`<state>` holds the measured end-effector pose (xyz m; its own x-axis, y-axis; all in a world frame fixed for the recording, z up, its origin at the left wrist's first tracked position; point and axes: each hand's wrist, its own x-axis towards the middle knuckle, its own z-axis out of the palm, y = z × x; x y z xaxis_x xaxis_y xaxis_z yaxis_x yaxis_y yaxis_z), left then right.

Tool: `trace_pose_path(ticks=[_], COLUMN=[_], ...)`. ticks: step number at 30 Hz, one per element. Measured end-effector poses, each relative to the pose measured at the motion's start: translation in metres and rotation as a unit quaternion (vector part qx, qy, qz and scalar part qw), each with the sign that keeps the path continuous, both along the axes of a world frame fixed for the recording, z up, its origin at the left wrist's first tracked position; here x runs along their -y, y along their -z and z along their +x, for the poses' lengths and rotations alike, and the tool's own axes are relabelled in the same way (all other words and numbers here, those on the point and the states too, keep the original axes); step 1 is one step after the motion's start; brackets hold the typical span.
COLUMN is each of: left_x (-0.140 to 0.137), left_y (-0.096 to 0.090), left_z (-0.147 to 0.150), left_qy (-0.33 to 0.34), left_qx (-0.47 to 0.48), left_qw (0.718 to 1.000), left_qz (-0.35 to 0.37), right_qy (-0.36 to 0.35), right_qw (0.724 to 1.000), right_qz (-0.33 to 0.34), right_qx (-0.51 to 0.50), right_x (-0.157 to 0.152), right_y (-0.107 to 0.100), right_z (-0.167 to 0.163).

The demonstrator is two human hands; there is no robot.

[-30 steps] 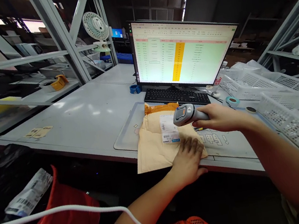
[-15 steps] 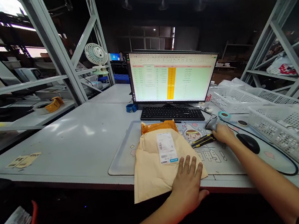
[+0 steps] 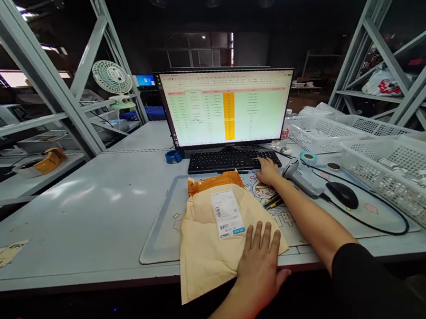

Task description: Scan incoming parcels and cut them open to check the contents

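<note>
A tan padded envelope (image 3: 205, 240) lies on the desk mat, overhanging the front edge of the desk; orange tape covers its far end and a white shipping label (image 3: 227, 212) is stuck on top. My left hand (image 3: 259, 254) rests flat on its lower right corner, fingers spread. Reaching forward, my right hand (image 3: 268, 171) has its fingertips at the right part of the black keyboard (image 3: 225, 161), holding nothing. A grey barcode scanner (image 3: 303, 180) lies beside my right forearm. Partly hidden by that arm is a yellow-and-black box cutter (image 3: 273, 202).
Behind the keyboard stands a monitor (image 3: 229, 106) showing a spreadsheet. A black mouse (image 3: 342, 195) and its cable lie right of the scanner. White perforated baskets (image 3: 405, 189) line the right side. A blue tape roll (image 3: 173, 157) sits left of the keyboard.
My right hand has let go of the barcode scanner, now lying on the mat, and moved left and forward to the keyboard. My left hand stays on the envelope. The view has shifted slightly.
</note>
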<state>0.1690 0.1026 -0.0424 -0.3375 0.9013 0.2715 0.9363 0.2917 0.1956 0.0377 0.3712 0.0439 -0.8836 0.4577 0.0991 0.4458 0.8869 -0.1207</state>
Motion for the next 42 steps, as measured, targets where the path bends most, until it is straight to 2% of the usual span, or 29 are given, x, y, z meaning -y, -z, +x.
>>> trace_pose_path(ticks=[8, 14, 19, 23, 27, 29, 31, 35, 37, 38, 40, 42], left_x=[0.001, 0.002, 0.001, 0.001, 0.001, 0.001, 0.005, 0.032, 0.055, 0.070, 0.103, 0.137], left_y=[-0.002, 0.001, 0.005, 0.005, 0.003, -0.001, -0.008, -0.030, -0.041, -0.048, -0.066, -0.091], left_z=[0.000, -0.001, 0.000, 0.000, 0.000, 0.001, 0.001, -0.005, -0.015, -0.022, -0.038, -0.055], left_qy=[0.000, 0.000, -0.006, -0.009, -0.010, -0.011, -0.039, -0.154, -0.155, -0.146, -0.131, -0.135], left_qx=[0.008, 0.001, -0.009, -0.013, -0.007, -0.008, -0.008, 0.036, 0.065, 0.086, 0.151, 0.219], left_qw=[1.000, 1.000, 1.000, 1.000, 1.000, 1.000, 0.999, 0.981, 0.975, 0.975, 0.977, 0.965], left_qz=[-0.004, 0.004, 0.015, 0.017, 0.006, -0.003, -0.018, -0.112, -0.149, -0.143, -0.073, 0.062], right_qy=[-0.016, -0.013, 0.035, 0.044, 0.009, -0.037, -0.095, -0.187, -0.202, -0.205, -0.212, -0.219], right_qw=[1.000, 1.000, 0.999, 0.999, 0.998, 0.995, 0.989, 0.971, 0.966, 0.964, 0.961, 0.960], right_qz=[-0.006, -0.016, -0.001, -0.023, -0.067, -0.091, -0.114, -0.148, -0.160, -0.166, -0.174, -0.171], right_qx=[0.012, 0.008, -0.027, -0.015, -0.016, -0.016, -0.011, -0.004, -0.016, -0.025, -0.040, -0.044], right_x=[-0.006, 0.002, 0.010, 0.011, 0.011, 0.012, 0.014, 0.009, 0.004, 0.002, -0.001, -0.002], right_y=[-0.002, -0.006, -0.007, -0.006, -0.014, -0.018, -0.019, -0.008, 0.001, 0.006, 0.014, 0.019], right_z=[-0.021, -0.039, -0.035, -0.029, -0.017, 0.000, 0.027, 0.088, 0.109, 0.115, 0.120, 0.119])
